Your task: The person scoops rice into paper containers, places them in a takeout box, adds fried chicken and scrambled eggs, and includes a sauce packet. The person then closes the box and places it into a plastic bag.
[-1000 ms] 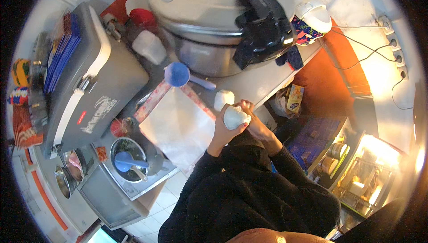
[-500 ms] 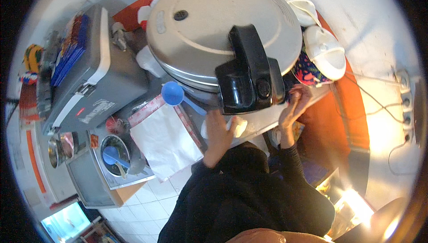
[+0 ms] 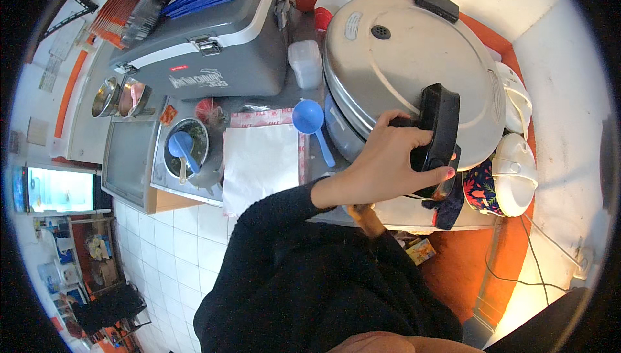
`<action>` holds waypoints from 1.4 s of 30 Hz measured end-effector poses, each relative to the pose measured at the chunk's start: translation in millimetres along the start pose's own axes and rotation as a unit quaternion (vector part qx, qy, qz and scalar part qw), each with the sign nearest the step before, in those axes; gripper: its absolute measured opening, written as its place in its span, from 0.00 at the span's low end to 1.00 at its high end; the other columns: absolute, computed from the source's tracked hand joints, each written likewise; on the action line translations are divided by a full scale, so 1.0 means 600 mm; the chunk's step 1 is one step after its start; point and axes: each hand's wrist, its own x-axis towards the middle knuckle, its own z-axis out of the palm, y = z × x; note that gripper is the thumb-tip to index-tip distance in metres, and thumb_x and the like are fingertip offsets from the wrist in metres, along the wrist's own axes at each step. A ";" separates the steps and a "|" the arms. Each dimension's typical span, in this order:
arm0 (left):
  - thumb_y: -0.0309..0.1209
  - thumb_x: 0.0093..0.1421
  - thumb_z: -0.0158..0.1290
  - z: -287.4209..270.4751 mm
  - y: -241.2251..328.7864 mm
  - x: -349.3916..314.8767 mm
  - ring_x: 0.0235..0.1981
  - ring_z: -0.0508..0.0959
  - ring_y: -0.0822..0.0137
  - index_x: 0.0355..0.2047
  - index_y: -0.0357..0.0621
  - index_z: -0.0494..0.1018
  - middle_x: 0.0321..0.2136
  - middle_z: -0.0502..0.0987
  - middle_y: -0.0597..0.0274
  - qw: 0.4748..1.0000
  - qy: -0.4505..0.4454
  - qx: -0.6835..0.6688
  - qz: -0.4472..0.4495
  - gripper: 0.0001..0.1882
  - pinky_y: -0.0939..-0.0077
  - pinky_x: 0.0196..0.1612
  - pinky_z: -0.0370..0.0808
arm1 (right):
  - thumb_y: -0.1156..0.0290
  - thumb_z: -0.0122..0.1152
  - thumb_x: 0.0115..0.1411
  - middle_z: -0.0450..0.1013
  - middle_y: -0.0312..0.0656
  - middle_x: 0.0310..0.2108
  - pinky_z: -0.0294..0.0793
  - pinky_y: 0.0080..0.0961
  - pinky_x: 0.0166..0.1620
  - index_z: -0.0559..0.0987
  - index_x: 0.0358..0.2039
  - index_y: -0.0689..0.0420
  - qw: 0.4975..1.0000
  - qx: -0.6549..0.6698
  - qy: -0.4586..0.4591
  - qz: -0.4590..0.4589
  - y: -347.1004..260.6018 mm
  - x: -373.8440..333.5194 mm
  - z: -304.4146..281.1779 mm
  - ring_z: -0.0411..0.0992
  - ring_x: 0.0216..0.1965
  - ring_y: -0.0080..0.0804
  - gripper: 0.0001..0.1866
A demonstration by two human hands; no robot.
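Left hand (image 3: pixel 388 165) clamped across the near end of the black handle (image 3: pixel 443 104) on the big cooker lid (image 3: pixel 401 49), ahead and rightward on the tabletop (image 3: pixel 401 214). Long axis of handle pointing away from body. Right hand hidden under left arm; grip impossible to tell.

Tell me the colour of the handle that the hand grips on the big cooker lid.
Black handle, seen in the head view.

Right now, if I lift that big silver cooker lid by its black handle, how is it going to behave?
The lid looks like rigid metal, so it should not flex. It is very wide, so probably heavy and apt to tilt, since the black handle sits at its near edge. Your left hand wraps the handle alone; a second hand may help.
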 end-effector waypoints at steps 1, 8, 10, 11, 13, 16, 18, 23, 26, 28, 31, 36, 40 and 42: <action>0.48 0.52 0.63 0.000 0.006 0.004 0.43 0.75 0.63 0.41 0.51 0.81 0.35 0.82 0.62 1.000 -0.011 0.001 0.002 0.21 0.64 0.60 0.55 | 0.60 0.46 0.64 0.63 0.61 0.55 0.66 0.48 0.56 0.62 0.60 0.60 0.998 -0.044 -0.052 0.011 -0.004 0.002 0.044 0.64 0.54 0.57 0.27; 0.50 0.44 0.68 -0.087 0.146 0.156 0.31 0.79 0.67 0.32 0.37 0.79 0.30 0.81 0.56 0.987 0.064 0.077 0.125 0.27 0.71 0.39 0.74 | 0.67 0.51 0.60 0.67 0.62 0.51 0.71 0.49 0.52 0.63 0.59 0.58 0.976 -0.154 -0.151 0.032 -0.035 0.048 0.144 0.70 0.48 0.60 0.26; 0.54 0.49 0.62 -0.174 0.211 0.243 0.43 0.74 0.61 0.42 0.44 0.76 0.41 0.76 0.51 0.987 -0.113 0.047 0.100 0.29 0.71 0.48 0.70 | 0.67 0.52 0.60 0.69 0.63 0.48 0.72 0.52 0.50 0.62 0.60 0.56 0.981 -0.146 -0.118 0.041 -0.063 0.065 0.140 0.70 0.47 0.62 0.27; 0.55 0.52 0.60 -0.233 0.240 0.281 0.49 0.72 0.58 0.47 0.47 0.75 0.47 0.74 0.49 0.976 -0.199 0.032 0.081 0.30 0.71 0.53 0.67 | 0.66 0.52 0.60 0.70 0.63 0.45 0.72 0.55 0.48 0.61 0.61 0.55 0.984 -0.138 -0.102 0.044 -0.074 0.067 0.139 0.70 0.47 0.64 0.28; 0.56 0.54 0.58 -0.285 0.288 0.327 0.52 0.71 0.56 0.51 0.48 0.74 0.51 0.72 0.48 0.959 -0.269 -0.009 0.088 0.32 0.71 0.55 0.67 | 0.67 0.54 0.59 0.69 0.66 0.45 0.69 0.56 0.50 0.58 0.63 0.56 0.979 -0.151 -0.122 0.061 -0.075 0.080 0.147 0.69 0.48 0.64 0.32; 0.54 0.53 0.61 -0.282 0.296 0.399 0.45 0.76 0.61 0.47 0.39 0.75 0.45 0.76 0.50 0.956 -0.207 -0.100 0.183 0.32 0.72 0.48 0.73 | 0.66 0.56 0.58 0.69 0.67 0.44 0.67 0.56 0.49 0.58 0.63 0.59 0.985 -0.103 -0.123 0.061 -0.052 0.103 0.150 0.69 0.48 0.62 0.34; 0.53 0.53 0.62 -0.285 0.282 0.460 0.40 0.78 0.64 0.44 0.37 0.76 0.42 0.78 0.52 0.975 -0.126 -0.090 0.161 0.31 0.72 0.44 0.76 | 0.67 0.53 0.60 0.71 0.64 0.41 0.67 0.55 0.48 0.62 0.58 0.64 0.988 -0.084 -0.115 0.061 -0.058 0.106 0.119 0.70 0.45 0.58 0.27; 0.53 0.53 0.61 -0.331 0.277 0.528 0.27 0.80 0.65 0.35 0.42 0.77 0.30 0.81 0.58 0.983 -0.144 -0.104 0.043 0.25 0.69 0.34 0.79 | 0.67 0.51 0.63 0.72 0.55 0.39 0.71 0.49 0.48 0.63 0.57 0.62 0.983 0.044 -0.179 -0.003 -0.099 0.092 -0.009 0.70 0.47 0.54 0.23; 0.53 0.53 0.61 -0.326 0.289 0.533 0.24 0.80 0.65 0.33 0.46 0.79 0.29 0.81 0.56 0.993 -0.070 -0.048 0.082 0.23 0.69 0.31 0.78 | 0.71 0.55 0.60 0.68 0.55 0.46 0.74 0.44 0.48 0.59 0.62 0.55 0.952 0.089 -0.294 0.010 -0.129 0.103 -0.199 0.70 0.49 0.52 0.30; 0.54 0.53 0.62 -0.344 0.270 0.530 0.24 0.80 0.64 0.31 0.48 0.80 0.29 0.82 0.56 0.988 -0.049 -0.043 0.138 0.22 0.65 0.30 0.77 | 0.76 0.56 0.58 0.65 0.56 0.51 0.75 0.45 0.48 0.59 0.64 0.51 0.903 0.174 -0.389 0.056 -0.143 0.163 -0.359 0.72 0.47 0.54 0.33; 0.54 0.53 0.62 -0.367 0.242 0.571 0.25 0.80 0.61 0.31 0.48 0.80 0.28 0.82 0.55 0.981 -0.093 -0.101 0.137 0.21 0.61 0.33 0.75 | 0.80 0.55 0.57 0.71 0.53 0.43 0.76 0.43 0.44 0.60 0.66 0.49 0.989 0.041 -0.047 -0.131 -0.139 0.232 -0.447 0.75 0.41 0.56 0.36; 0.51 0.55 0.60 -0.367 0.258 0.582 0.32 0.78 0.62 0.33 0.47 0.80 0.34 0.82 0.56 0.977 -0.115 -0.107 0.146 0.19 0.63 0.41 0.73 | 0.79 0.53 0.57 0.72 0.51 0.34 0.79 0.39 0.31 0.56 0.69 0.42 0.910 -0.378 -0.141 0.095 -0.079 0.427 -0.422 0.78 0.32 0.45 0.39; 0.49 0.56 0.59 -0.375 0.239 0.603 0.32 0.77 0.60 0.34 0.49 0.80 0.34 0.82 0.55 0.972 -0.141 -0.132 0.135 0.18 0.64 0.42 0.72 | 0.72 0.52 0.59 0.71 0.47 0.32 0.75 0.39 0.20 0.57 0.68 0.43 0.782 -0.616 -0.085 0.046 0.012 0.511 -0.228 0.75 0.25 0.37 0.36; 0.50 0.57 0.58 -0.374 0.241 0.608 0.30 0.78 0.61 0.33 0.48 0.80 0.33 0.82 0.55 0.970 -0.147 -0.121 0.153 0.18 0.64 0.39 0.73 | 0.63 0.46 0.65 0.71 0.47 0.32 0.74 0.37 0.19 0.60 0.68 0.43 0.672 -0.738 -0.064 0.021 0.034 0.536 -0.168 0.74 0.23 0.38 0.29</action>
